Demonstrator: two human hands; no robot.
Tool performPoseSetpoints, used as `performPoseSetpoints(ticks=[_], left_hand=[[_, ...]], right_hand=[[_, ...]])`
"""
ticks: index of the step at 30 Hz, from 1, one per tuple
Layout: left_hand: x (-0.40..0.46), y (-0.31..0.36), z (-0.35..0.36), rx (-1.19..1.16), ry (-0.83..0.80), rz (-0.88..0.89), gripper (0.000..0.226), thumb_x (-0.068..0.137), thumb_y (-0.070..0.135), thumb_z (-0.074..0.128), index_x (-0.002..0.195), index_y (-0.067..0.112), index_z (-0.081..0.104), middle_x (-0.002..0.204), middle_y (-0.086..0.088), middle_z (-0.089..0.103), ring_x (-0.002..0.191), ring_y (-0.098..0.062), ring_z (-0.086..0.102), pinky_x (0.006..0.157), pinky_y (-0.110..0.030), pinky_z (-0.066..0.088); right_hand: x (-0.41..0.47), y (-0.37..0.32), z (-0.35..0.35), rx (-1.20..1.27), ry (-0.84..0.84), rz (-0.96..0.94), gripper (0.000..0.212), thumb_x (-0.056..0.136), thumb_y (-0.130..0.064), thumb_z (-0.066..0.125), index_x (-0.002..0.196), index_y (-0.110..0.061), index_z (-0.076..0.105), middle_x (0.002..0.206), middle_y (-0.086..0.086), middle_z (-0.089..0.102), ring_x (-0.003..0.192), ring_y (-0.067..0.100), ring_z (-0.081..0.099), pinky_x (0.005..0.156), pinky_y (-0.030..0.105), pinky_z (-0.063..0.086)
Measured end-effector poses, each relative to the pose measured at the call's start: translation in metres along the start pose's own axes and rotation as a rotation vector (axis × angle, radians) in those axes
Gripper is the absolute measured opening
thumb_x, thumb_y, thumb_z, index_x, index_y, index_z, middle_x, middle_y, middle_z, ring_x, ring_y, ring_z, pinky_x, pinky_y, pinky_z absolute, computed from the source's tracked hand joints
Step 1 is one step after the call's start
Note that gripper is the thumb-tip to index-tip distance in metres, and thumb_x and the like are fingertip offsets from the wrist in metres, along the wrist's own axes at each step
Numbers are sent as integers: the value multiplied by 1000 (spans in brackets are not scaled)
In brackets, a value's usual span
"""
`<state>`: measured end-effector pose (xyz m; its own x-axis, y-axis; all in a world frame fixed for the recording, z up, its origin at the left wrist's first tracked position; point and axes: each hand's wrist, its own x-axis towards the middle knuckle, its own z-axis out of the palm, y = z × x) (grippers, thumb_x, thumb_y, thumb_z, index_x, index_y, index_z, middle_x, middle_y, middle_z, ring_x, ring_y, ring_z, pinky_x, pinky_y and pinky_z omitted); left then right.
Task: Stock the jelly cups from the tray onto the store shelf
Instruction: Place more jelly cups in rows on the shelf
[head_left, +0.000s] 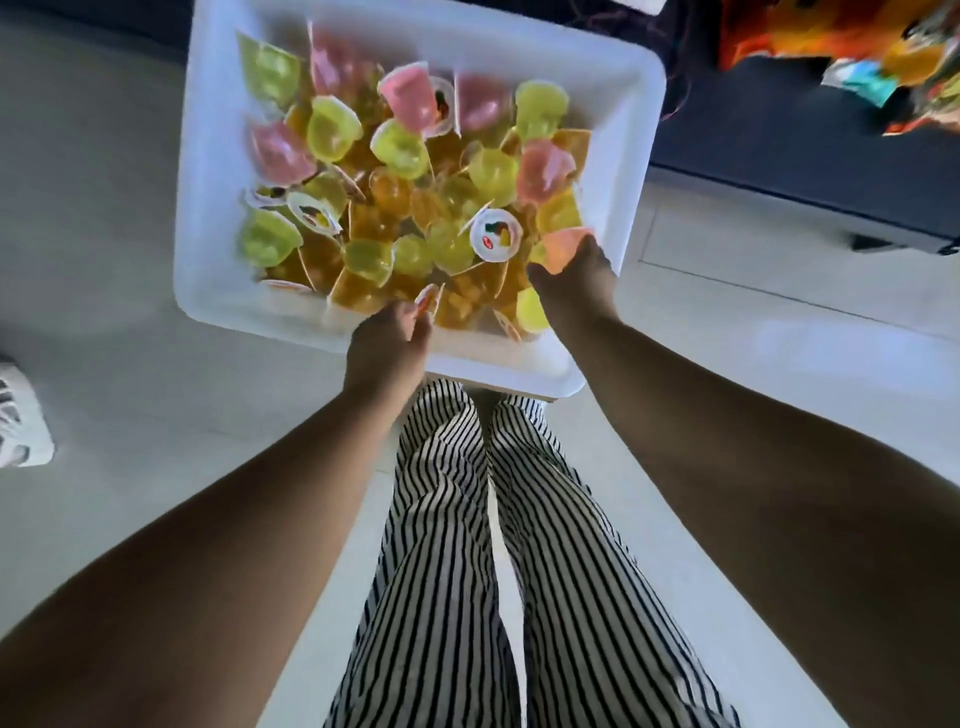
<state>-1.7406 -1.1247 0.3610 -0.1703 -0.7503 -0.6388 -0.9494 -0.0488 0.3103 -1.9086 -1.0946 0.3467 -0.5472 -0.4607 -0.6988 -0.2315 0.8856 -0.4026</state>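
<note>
Both hands dig in the white plastic tray of jelly cups. The left hand pinches a small cup; the right hand grabs a pink cup. Next, lift them to the shelf.

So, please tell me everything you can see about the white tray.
The white tray is a rectangular bin with rounded corners and a broad rim; it looks like matte plastic. It lies on the pale floor, turned slightly askew. Green, yellow, orange and pink jelly cups fill it in a loose heap. The left hand and right hand reach in over its near edge.
</note>
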Motion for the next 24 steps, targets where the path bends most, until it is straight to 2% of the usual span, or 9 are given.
performPoseSetpoints(ticks=[4, 6, 8, 11, 14, 15, 19, 21, 24], left_hand=[[8, -9, 20, 95, 47, 64, 48, 95, 40, 37, 122, 6, 57, 117, -16, 64, 109, -30, 58, 91, -35, 41], [10, -10, 23, 57, 56, 67, 58, 87, 45, 30, 121, 8, 59, 117, -13, 65, 110, -28, 59, 92, -34, 41], [11, -10, 24, -3, 70, 65, 51, 92, 43, 35, 121, 9, 59, 118, -11, 65, 112, -26, 59, 94, -32, 40], [18, -7, 19, -111, 64, 44, 39, 98, 33, 39, 123, 9, 56, 123, -9, 61, 115, -22, 55, 88, -24, 38], [35, -3, 7, -182, 58, 50, 40, 98, 30, 41, 127, 6, 52, 128, -10, 58, 119, -21, 52, 79, -13, 32], [43, -1, 2, -166, 62, 89, 41, 97, 31, 43, 127, 5, 52, 128, -10, 58, 120, -21, 52, 81, -13, 32], [89, 11, -18, 71, 1, 369, 52, 87, 32, 60, 130, 4, 50, 132, -13, 53, 123, -25, 48, 98, -27, 36], [115, 20, -25, 187, -34, 489, 59, 83, 31, 66, 132, 5, 48, 137, -15, 48, 128, -27, 42, 105, -30, 31], [140, 33, -26, 356, -111, 578, 67, 79, 30, 69, 137, 8, 43, 144, -15, 38, 134, -29, 33, 112, -34, 25]], right_hand=[[15, -8, 22, 17, 122, 114, 56, 91, -22, 51, 138, -3, 29, 141, 13, 38, 125, 31, 41, 101, 35, 36], [21, -8, 27, -33, 126, 142, 53, 92, -20, 49, 138, -3, 29, 141, 13, 37, 127, 29, 39, 102, 34, 35], [24, -7, 32, -49, 93, 155, 58, 91, -25, 53, 138, -4, 29, 140, 13, 37, 129, 28, 37, 102, 34, 34], [26, -4, 39, 52, 65, 192, 76, 85, -37, 61, 142, -5, 21, 139, 12, 43, 127, 30, 41, 103, 37, 36], [21, 3, 41, 174, 72, 164, 70, 88, -34, 57, 143, -10, 22, 129, 9, 55, 118, 30, 52, 94, 38, 45], [19, 5, 40, 221, 87, 150, 65, 88, -32, 58, 141, -11, 27, 127, 8, 57, 115, 29, 54, 91, 36, 45], [17, 13, 30, 301, 129, 91, 47, 82, -27, 66, 123, -11, 49, 119, 4, 63, 108, 23, 58, 80, 24, 43], [17, 16, 27, 331, 91, 74, 45, 80, -25, 69, 120, -11, 53, 116, 4, 65, 105, 22, 60, 80, 24, 44], [16, 20, 25, 421, 34, 53, 43, 77, -21, 72, 115, -10, 55, 112, 4, 67, 99, 21, 63, 81, 28, 50]])
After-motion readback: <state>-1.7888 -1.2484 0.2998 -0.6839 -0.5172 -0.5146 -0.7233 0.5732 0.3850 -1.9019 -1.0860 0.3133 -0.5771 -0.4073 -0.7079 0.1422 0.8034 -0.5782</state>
